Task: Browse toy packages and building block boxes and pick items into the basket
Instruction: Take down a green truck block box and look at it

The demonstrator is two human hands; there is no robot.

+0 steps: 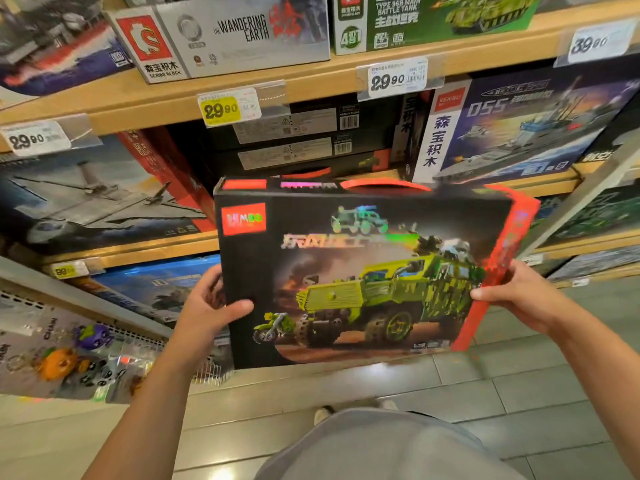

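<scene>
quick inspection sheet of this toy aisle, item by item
surface: wooden shelves with price tags, tiled floor below
job's things: black truck box held upright in front of the shelves; basket not seen
clutter: keychain packs hanging at lower left
grippers: left hand grips the box's left edge, right hand grips its right edge
cables: nothing seen
surroundings: warship box, jet box, Wandering Earth box shelved

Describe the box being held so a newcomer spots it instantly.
In front of the wooden toy shelves, find the left hand and right hand raised at mid-frame. Between them is a large black cardboard box with red trim. Unlike the shelved ship and jet boxes, it pictures a lime-green armoured truck and is off the shelf.
</scene>
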